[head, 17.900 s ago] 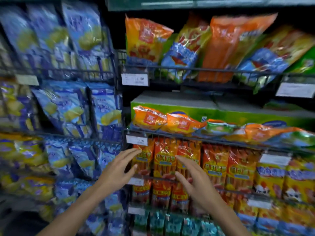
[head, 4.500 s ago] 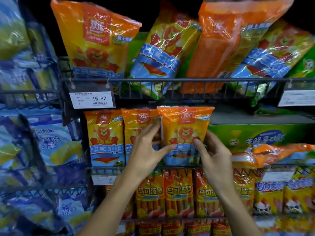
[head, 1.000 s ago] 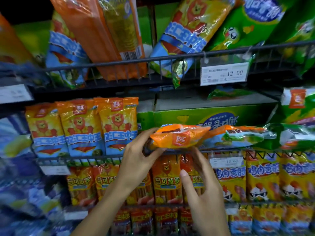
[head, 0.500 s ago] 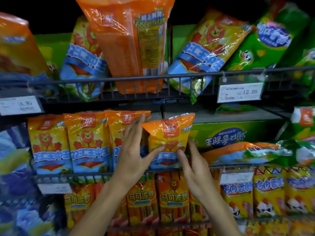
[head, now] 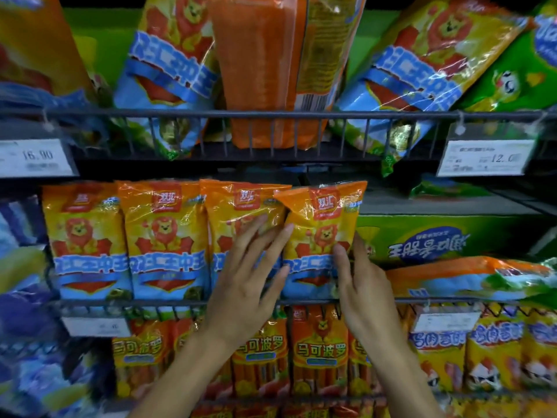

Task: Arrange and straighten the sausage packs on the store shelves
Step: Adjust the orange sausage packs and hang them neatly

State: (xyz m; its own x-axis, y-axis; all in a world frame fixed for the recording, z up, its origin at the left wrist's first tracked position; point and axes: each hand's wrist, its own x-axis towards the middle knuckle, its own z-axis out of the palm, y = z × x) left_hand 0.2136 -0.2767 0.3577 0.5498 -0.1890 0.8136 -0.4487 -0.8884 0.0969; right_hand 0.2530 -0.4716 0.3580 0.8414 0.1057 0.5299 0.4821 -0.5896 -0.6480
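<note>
Head view: green carton [head: 452, 239] behind; wire rail [head: 150, 302] in front. Left hand [head: 247, 285], fingers straight, and right hand [head: 361, 285], pinching, steady the upright fourth orange sausage pack [head: 319, 233].

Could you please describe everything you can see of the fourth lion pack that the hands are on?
The fourth lion pack is glossy orange-yellow plastic with a red logo, a cartoon lion and a blue band. It stands upright, rightmost in its row on the middle shelf, its top left corner creased. The right hand pinches its right edge; the left hand rests flat at its left edge, across the third pack.
</note>
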